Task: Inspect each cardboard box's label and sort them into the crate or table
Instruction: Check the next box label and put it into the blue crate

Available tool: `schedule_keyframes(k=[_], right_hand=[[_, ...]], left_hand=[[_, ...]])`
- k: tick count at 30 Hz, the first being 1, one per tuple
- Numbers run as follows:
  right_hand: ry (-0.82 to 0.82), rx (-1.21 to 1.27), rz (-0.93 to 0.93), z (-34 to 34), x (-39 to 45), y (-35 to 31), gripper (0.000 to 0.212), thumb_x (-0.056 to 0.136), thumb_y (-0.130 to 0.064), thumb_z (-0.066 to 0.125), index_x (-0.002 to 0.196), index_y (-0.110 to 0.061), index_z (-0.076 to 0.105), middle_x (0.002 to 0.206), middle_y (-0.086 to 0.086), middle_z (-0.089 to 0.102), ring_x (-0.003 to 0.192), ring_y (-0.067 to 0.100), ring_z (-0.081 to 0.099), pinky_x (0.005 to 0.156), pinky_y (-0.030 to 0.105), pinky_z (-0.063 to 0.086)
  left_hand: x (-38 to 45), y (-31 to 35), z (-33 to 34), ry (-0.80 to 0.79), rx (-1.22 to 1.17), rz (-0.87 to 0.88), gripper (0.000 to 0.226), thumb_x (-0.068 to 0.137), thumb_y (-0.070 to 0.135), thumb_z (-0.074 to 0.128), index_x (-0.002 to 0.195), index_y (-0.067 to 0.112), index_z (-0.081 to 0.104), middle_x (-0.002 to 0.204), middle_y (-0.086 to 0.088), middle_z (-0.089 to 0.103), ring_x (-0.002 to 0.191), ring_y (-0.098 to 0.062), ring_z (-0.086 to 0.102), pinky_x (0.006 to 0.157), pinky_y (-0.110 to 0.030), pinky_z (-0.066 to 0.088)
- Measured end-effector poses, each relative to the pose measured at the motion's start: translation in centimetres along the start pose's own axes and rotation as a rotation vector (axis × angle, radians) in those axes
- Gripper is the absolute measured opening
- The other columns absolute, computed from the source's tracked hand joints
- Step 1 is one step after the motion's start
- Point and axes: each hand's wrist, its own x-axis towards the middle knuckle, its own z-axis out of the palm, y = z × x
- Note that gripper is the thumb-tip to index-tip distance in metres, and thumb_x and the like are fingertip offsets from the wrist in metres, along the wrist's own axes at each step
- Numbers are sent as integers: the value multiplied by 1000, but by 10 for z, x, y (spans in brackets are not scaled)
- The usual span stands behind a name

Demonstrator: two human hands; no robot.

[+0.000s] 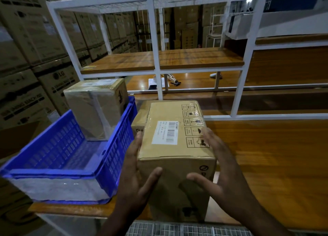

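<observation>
I hold a brown cardboard box [170, 152] between both hands above the wooden table [275, 155]. Its top carries a white barcode label [166, 132] and a column of printed handling symbols. My left hand [136, 179] grips the box's left side, thumb on the near face. My right hand [221, 171] grips the right side, thumb also on the near face. Another cardboard box [140, 118] lies behind it, mostly hidden. A blue plastic crate [67, 171] stands at the left, with a taped cardboard box [95, 108] upright in its far end.
A white metal rack [156, 58] with wooden shelves rises behind the table. Small items lie on a lower surface behind it [170, 81]. Tall stacks of large cartons [32, 58] fill the left side. A wire mesh edge [177, 229] runs along the bottom.
</observation>
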Motion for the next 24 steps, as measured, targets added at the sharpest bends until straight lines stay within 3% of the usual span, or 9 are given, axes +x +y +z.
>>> schedule_keyframes(k=[3,5,8,13,16,18,21,24], right_hand=[[-25,383,262,8,-17,15,100,72,-60,74,151,-49,12,150,-33,31,133,-7,40,101,24,41],[-121,457,346,18,-30,29,95,73,-52,80,148,-49,22,141,-29,46,123,-4,52,94,22,49],[-202,448,395,34,-46,42,81,74,-40,83,141,-40,38,127,-29,57,115,-5,57,87,12,49],[-248,215,384,46,-65,54,63,78,-48,77,131,-36,46,119,-42,45,114,-8,51,82,5,41],[-234,116,339,38,-61,48,66,77,-70,63,134,-50,37,129,-39,41,123,-7,42,96,22,44],[-191,68,326,27,-51,33,71,76,-82,49,139,-53,31,133,-38,40,124,-7,39,98,32,44],[-92,212,291,7,-35,4,54,83,-72,51,133,-58,39,126,-30,55,116,-2,54,88,34,51],[-74,467,355,-7,-27,-14,39,82,-64,55,120,-68,44,119,-25,64,107,3,65,83,36,57]], left_hand=[[-25,-23,8,-21,-219,-257,90,73,58,73,149,33,35,143,18,53,128,-2,54,94,-22,53],[-44,-44,15,-60,-270,-377,85,66,61,80,136,23,49,126,7,67,112,-7,66,83,-19,55],[-67,-69,25,-106,-236,-485,101,58,70,84,136,13,53,123,3,71,110,-14,69,83,-24,57],[-72,-70,28,-107,-188,-502,96,61,69,82,136,17,55,121,6,72,109,-13,70,82,-24,57],[-66,-56,20,-68,-138,-473,79,64,71,74,128,26,61,118,9,73,107,-6,69,81,-20,55],[-60,-41,11,-40,-74,-402,64,71,72,65,122,34,64,118,16,71,108,0,66,84,-22,54],[-48,-12,0,-12,-70,-319,63,76,77,55,125,37,61,119,24,67,109,1,63,83,-23,53],[-37,8,-6,18,-139,-285,73,77,81,54,128,29,62,123,12,67,113,-8,63,84,-22,51]])
